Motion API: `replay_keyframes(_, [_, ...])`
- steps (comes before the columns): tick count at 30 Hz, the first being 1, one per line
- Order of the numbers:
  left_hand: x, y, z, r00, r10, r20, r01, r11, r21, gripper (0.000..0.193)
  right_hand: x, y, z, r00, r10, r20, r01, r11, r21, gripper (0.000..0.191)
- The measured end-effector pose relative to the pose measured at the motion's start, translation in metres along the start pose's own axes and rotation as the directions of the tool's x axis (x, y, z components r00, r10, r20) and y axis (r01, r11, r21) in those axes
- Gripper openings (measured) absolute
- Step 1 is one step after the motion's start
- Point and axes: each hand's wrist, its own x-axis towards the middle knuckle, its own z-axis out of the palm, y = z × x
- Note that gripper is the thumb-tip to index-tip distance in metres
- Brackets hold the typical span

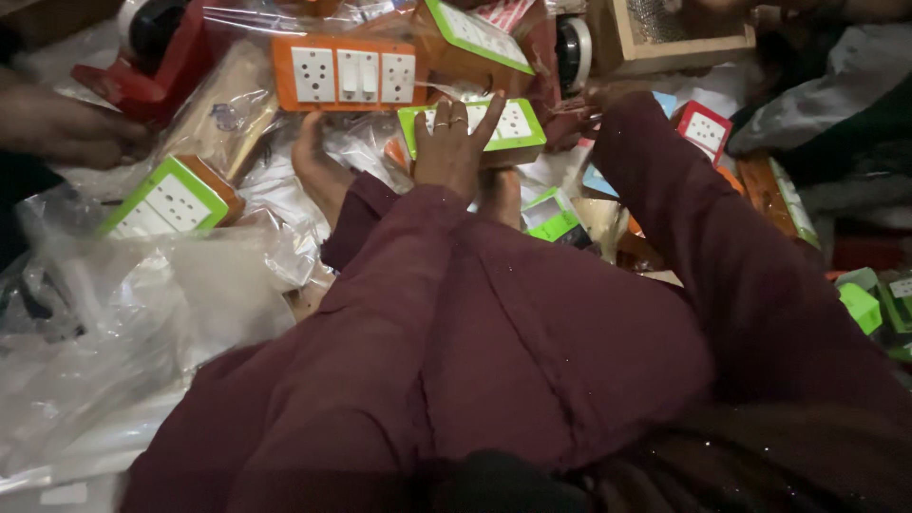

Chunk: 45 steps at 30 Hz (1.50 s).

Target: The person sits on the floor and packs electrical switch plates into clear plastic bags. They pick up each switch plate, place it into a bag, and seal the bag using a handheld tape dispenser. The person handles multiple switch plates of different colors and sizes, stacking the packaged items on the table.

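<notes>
Two maroon sleeves (pixel 532 332) fill the lower frame, the largest shapes in view, each ending in a hand at the top centre. Clear plastic sheeting (pixel 123 332) lies crumpled well to the left of the hands. Left hand (pixel 454 147): fingers spread and flat, palm down, resting on the green-edged socket box (pixel 518 128); it presses on the box rather than closing around it, so the grip is open. Right hand (pixel 581 106): just beside the right end of the same box, fingertips only partly seen and blurred; whether it is open or closed cannot be told. Orange socket board (pixel 347 74): just above and left of the left hand, lying face up in a clear bag. Second green-edged box (pixel 171 198): well left of the left hand, tilted, on the sheeting. Third green-edged box (pixel 475 36): just above the left hand's fingertips, tilted. Red-edged socket plate (pixel 705 128): right of the right hand, beyond the sleeve. Another person's hand (pixel 66 128): at the far left edge, well apart from both hands
</notes>
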Motion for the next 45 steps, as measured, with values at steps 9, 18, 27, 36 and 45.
replay_keyframes(9, [-0.001,-0.010,0.013,0.996,-0.036,0.076,0.036,0.999,0.002,0.095,-0.033,0.022,-0.016,0.853,-0.457,0.253,0.330,0.097,-0.939,0.039])
replay_keyframes(18, [0.004,-0.024,0.000,0.988,-0.097,0.119,0.104,0.993,-0.050,0.098,-0.034,0.045,-0.027,0.974,-0.069,0.215,0.166,0.864,-0.475,0.046])
replay_keyframes(27, [0.011,-0.017,-0.005,0.981,-0.150,0.124,0.153,0.988,-0.018,0.094,-0.015,0.088,-0.012,0.512,-0.573,0.640,0.826,0.122,-0.550,0.022])
replay_keyframes(36, [0.016,-0.006,0.005,0.985,-0.166,0.047,0.167,0.986,-0.002,0.096,-0.024,0.034,0.041,0.882,-0.340,0.326,0.324,0.940,0.104,0.011])
replay_keyframes(45, [0.021,-0.004,0.005,0.983,-0.154,0.096,0.146,0.986,0.079,0.102,-0.025,0.013,0.071,0.939,-0.278,0.201,0.271,0.960,0.065,0.028])
